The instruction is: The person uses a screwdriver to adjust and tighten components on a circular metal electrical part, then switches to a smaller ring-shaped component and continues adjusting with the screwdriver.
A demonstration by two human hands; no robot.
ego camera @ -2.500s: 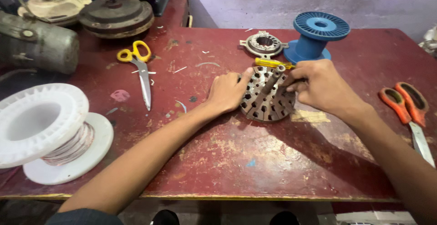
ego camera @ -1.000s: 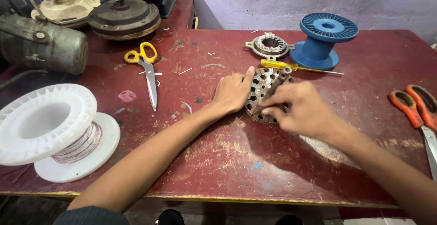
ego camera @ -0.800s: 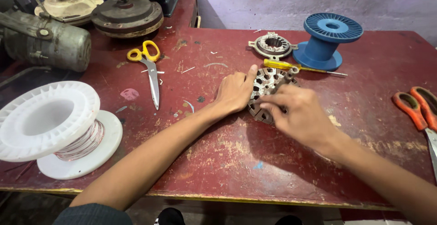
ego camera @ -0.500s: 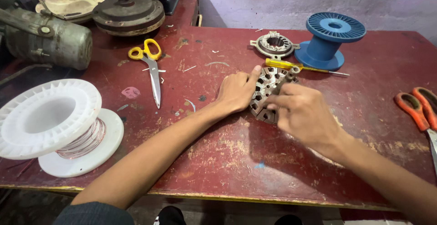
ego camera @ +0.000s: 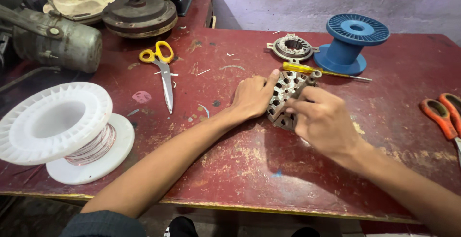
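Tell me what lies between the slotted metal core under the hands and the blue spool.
In the head view, a yellow-handled screwdriver lies across that gap, between the slotted metal core and the blue spool.

A worn red desk carries a white spool of thin copper wire at its left edge, yellow-handled scissors nearer the middle, and a blue empty spool at the back. Just beside the blue spool lie a small metal ring part and a yellow-handled screwdriver, while orange-handled scissors sit at the right edge. A grey motor housing and a dark round motor stand at the back left.
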